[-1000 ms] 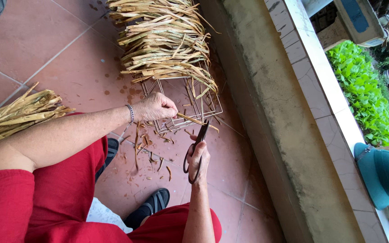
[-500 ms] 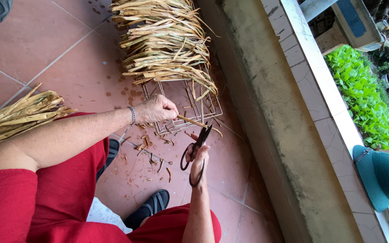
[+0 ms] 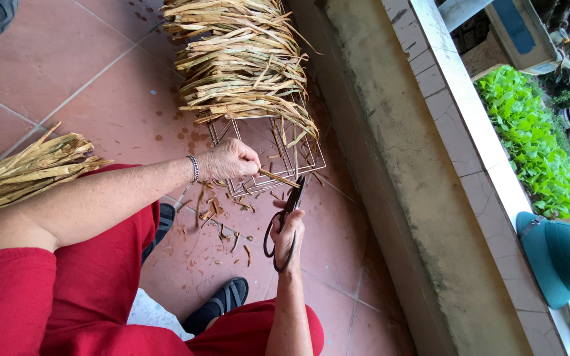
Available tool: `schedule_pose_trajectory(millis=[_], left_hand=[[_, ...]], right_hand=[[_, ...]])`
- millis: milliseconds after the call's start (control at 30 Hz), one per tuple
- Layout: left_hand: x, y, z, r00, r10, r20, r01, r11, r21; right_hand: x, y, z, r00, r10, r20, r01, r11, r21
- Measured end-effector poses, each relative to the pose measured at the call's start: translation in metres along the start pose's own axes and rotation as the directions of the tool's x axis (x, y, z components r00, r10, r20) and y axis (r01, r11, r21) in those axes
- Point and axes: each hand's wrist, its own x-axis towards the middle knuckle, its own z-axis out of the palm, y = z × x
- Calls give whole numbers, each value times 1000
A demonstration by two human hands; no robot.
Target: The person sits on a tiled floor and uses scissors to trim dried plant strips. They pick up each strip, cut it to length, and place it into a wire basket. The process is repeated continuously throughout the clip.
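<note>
A: Two hands at work, both closed. Left hand pinches one dried leaf strip between thumb and fingers. Right hand is threaded through the loops of dark scissors, gripping them; blades nearly together, as far as I can tell.

B: Which way does the strip lie from each grip?

A: It runs out of the left pinch toward the right and slightly down, long axis near level, free end just at the scissor tips. Scissors point up and away from the right hand, so blades meet the strip roughly crosswise. Right hand sits below the strip; left hand is the nearer, touching it.

B: And around that?

A: Strip comes off a wire frame lying on the tiled floor, its far part wrapped in woven dried leaves. Cut scraps litter the tiles under the hands. Loose leaf bundle lies well to the left. Red trousers, dark sandal below. Concrete ledge to the right, with a green helmet beyond.

B: Change from half a second back?

A: Slight. Scissor tips have closed up on the strip's end; left pinch unchanged.
</note>
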Motion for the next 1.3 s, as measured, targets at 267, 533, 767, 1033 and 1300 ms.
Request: schedule_pose_trajectory(millis=[267, 533, 767, 1033, 1300], left_hand=[[0, 12, 16, 954, -56, 295, 95, 988, -119], [8, -7, 35, 996, 88, -13, -89, 981, -174], [5, -1, 31, 998, 37, -46, -45, 981, -187], [3, 1, 32, 997, 52, -53, -62, 972, -225], [14, -3, -5, 955, 166, -246, -206, 967, -149]], right_hand=[[-12, -17, 17, 990, -143, 3, 130, 888, -440], [-11, -19, 27, 977, -116, 177, 136, 985, -105], [-13, -18, 27, 991, -68, 117, 82, 989, -120], [-18, -18, 27, 995, -102, -8, 99, 977, -191], [13, -4, 0, 994, 7, -107, -4, 999, 32]])
